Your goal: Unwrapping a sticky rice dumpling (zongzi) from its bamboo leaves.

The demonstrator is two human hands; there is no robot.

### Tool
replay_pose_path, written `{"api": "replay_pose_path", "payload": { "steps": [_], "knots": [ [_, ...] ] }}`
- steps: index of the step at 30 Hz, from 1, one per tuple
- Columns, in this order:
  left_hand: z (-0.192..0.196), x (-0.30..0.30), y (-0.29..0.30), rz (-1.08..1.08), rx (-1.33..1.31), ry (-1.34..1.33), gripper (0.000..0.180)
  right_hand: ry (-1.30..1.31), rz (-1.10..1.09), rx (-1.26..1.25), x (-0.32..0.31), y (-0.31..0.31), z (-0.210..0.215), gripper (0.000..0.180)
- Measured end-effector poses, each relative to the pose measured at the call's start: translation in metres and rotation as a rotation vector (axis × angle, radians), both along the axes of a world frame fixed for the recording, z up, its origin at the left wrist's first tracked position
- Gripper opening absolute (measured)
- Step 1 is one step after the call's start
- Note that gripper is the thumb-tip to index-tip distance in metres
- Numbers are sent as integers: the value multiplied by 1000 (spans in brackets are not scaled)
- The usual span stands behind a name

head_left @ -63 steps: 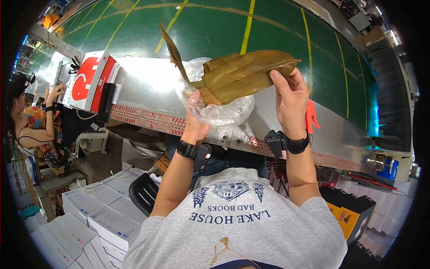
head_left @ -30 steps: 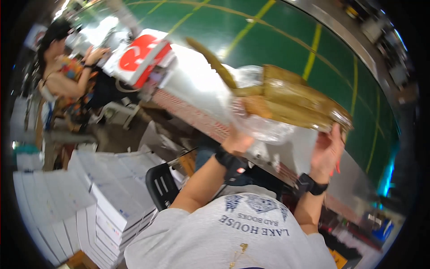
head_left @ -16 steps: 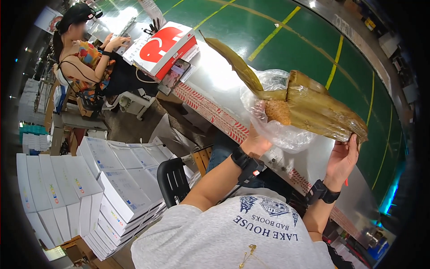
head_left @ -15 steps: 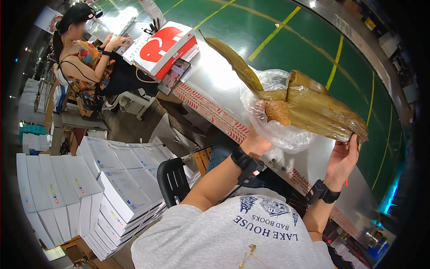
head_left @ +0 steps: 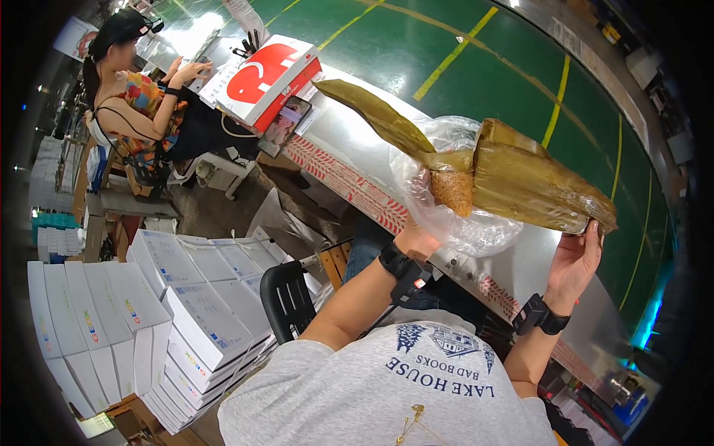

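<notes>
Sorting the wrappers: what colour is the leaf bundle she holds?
Olive-brown leaf bundle, clearest in the head view.

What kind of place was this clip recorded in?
Probably a factory or packing floor: a green painted floor with yellow lines, a long metal worktable, and stacks of white boxes beside the seats.

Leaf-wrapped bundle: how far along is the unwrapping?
Done: one leaf strip is peeled away and the brown filling shows. In hand: left hand holds the clear plastic bag under it; right hand supports the leaf-wrapped bundle. Left: most leaves still cover it.
</notes>
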State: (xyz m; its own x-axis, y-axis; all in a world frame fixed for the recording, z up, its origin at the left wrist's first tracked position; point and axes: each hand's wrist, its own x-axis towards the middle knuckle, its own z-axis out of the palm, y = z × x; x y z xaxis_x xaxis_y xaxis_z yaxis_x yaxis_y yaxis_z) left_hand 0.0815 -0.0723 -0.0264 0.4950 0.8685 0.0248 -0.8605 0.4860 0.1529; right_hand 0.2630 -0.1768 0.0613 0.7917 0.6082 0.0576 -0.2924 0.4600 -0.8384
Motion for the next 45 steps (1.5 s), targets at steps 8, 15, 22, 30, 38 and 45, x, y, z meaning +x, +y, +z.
{"api": "replay_pose_path", "payload": {
  "steps": [8,15,22,30,38,45],
  "knots": [
    [-2,-2,0,-40,10,-33,60,-47,70,51,14,-7,-7,19],
    [-8,-7,0,-155,57,-368,79,-36,94,100,17,-10,-12,25],
    [-22,-11,-1,-101,-110,-92,83,-67,95,122,17,-11,-7,24],
    [-46,-18,-7,-201,-96,-36,82,-190,138,170,31,-11,0,22],
    [-37,-21,-9,-307,-21,-40,77,-246,149,183,37,-5,14,20],
    [-33,-23,-10,-371,14,-43,73,-272,149,176,46,3,27,19]
  ]
}}
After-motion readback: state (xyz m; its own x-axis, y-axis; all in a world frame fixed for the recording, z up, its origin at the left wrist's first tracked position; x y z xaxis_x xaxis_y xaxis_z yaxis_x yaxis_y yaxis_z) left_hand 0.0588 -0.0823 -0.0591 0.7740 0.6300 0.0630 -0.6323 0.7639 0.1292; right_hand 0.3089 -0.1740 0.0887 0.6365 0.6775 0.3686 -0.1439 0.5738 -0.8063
